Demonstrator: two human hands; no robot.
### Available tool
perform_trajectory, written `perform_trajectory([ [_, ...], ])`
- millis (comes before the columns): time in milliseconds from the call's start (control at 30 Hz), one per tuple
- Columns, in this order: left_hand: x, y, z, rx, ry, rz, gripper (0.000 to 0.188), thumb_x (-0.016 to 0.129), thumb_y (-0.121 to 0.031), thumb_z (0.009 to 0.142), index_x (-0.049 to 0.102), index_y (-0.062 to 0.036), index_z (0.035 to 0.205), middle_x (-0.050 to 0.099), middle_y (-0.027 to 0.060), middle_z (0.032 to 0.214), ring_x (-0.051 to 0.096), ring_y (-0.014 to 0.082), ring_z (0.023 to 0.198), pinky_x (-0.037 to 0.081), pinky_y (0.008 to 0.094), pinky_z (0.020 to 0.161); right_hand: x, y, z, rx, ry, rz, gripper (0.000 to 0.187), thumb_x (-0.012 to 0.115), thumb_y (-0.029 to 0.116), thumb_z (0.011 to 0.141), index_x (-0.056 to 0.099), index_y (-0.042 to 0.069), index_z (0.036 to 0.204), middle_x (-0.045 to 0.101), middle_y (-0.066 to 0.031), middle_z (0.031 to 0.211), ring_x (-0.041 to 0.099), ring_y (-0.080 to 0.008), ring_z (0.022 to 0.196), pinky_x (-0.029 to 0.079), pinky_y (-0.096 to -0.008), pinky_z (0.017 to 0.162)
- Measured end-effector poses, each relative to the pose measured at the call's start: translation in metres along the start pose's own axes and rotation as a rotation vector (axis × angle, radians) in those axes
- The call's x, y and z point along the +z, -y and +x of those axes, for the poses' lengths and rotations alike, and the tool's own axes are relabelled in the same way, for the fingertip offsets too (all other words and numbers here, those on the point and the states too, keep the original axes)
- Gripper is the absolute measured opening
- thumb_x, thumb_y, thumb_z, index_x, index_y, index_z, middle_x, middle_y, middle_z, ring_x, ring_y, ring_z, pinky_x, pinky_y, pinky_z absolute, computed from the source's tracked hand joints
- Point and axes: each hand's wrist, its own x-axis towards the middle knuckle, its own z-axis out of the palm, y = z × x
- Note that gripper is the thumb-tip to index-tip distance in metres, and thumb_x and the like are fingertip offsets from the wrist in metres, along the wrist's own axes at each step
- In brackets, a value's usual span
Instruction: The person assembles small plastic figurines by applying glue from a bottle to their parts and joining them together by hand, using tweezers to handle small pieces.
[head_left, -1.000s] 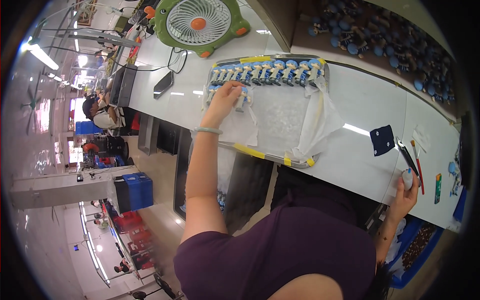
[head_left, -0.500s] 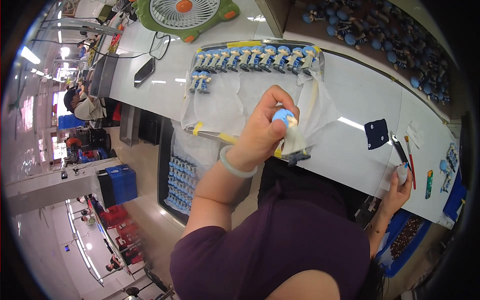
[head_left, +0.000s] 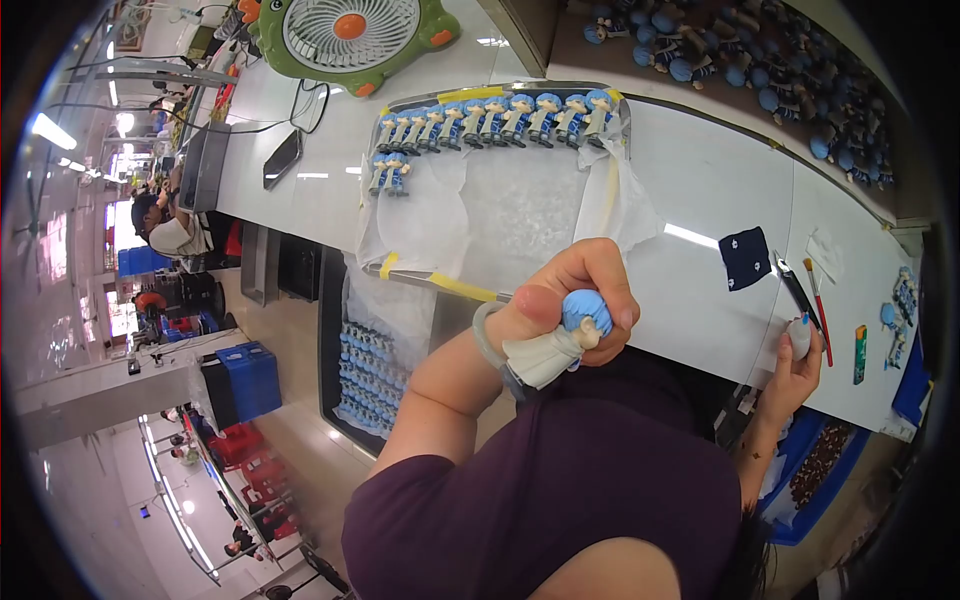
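My left hand (head_left: 575,300), raised in front of my chest, grips a doll-like figurine (head_left: 545,355) with blue hair and a long cream back, tilted with its dark feet toward my wrist. The fingers curl behind its head and the thumb is bent. At the right, my right hand (head_left: 792,372) rests at the table edge, its fingers closed round a small white rounded thing (head_left: 799,340) with a bit of blue at its top. Beyond my left hand, a tray (head_left: 462,287) lined with white sheeting holds a row of similar figurines (head_left: 490,122) and a shorter pair below.
Near my right hand lie a dark cloth (head_left: 745,260), a black-handled tool (head_left: 793,290), a red brush (head_left: 822,310) and a green lighter (head_left: 860,355). A green fan (head_left: 350,40) and a phone (head_left: 283,160) stand farther left. A bin of figurines (head_left: 720,70) is at the back right.
My left hand has moved right and down toward my body, and the figurine has turned from upright to tilted, its feet now toward my wrist. My right hand has barely moved.
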Motion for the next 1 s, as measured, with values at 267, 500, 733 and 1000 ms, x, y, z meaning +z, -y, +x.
perform_trajectory([
  [267,-0.005,0.009,-0.001,0.053,0.158,-0.070,0.062,0.040,-0.062,0.075,0.042,-0.0025,0.093,0.044,0.0052,0.063,0.041,0.0073,0.048,0.036,0.0190,0.043,0.000,-0.001,0.000,-0.007,0.006,-0.004,0.029,0.055,-0.001,0.078,0.052,-0.002,0.106,0.052,-0.0070,0.103,0.051,-0.0136,0.093,0.040,-0.0257,0.084],
  [500,0.005,0.010,-0.001,0.000,0.042,-0.136,0.068,0.049,-0.063,0.067,0.048,-0.0001,0.092,0.044,0.0045,0.058,0.037,0.0087,0.043,0.030,0.0209,0.036,0.000,-0.001,0.000,-0.015,0.014,-0.002,0.030,0.055,-0.002,0.077,0.052,-0.002,0.107,0.053,-0.0080,0.104,0.051,-0.0143,0.094,0.039,-0.0264,0.085],
  [733,0.006,0.018,0.001,0.000,0.047,-0.062,0.052,0.045,-0.054,0.077,0.045,-0.0056,0.096,0.044,0.0081,0.071,0.043,0.0116,0.055,0.038,0.0222,0.045,0.002,0.003,0.003,-0.035,0.047,-0.109,0.026,0.056,0.000,0.077,0.051,-0.001,0.102,0.056,-0.0107,0.103,0.052,-0.0144,0.091,0.039,-0.0250,0.083],
  [1000,0.001,0.034,0.006,0.042,0.045,0.085,0.038,0.047,-0.040,0.085,0.045,-0.0056,0.102,0.045,0.0113,0.085,0.050,0.0164,0.074,0.046,0.0272,0.065,0.004,0.022,0.013,-0.006,0.081,-0.262,0.026,0.059,0.002,0.074,0.052,0.003,0.099,0.058,-0.0078,0.101,0.053,-0.0143,0.090,0.041,-0.0245,0.079],
])
